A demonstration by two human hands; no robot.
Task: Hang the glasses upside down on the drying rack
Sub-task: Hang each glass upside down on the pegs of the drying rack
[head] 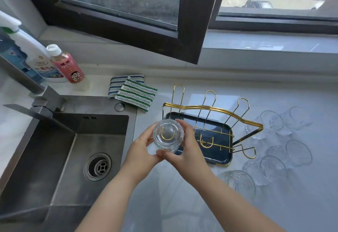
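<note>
A gold wire drying rack [212, 107] stands on a dark blue tray [222, 155] on the pale counter. A clear textured glass [167, 135] is held upside down over the rack's near-left prong, whose gold loop shows through its base. My left hand [140, 151] grips the glass from the left and my right hand [184, 149] from the right and below. Several more clear glasses [272, 167] lie on their sides right of the tray. The other prongs carry nothing.
A steel sink [60, 151] with a drain and a grey faucet [36, 102] is at the left. Two striped cloths [133, 92] lie behind the rack. Bottles [67, 65] stand at the back left. An open window frame [190, 36] juts out above the counter.
</note>
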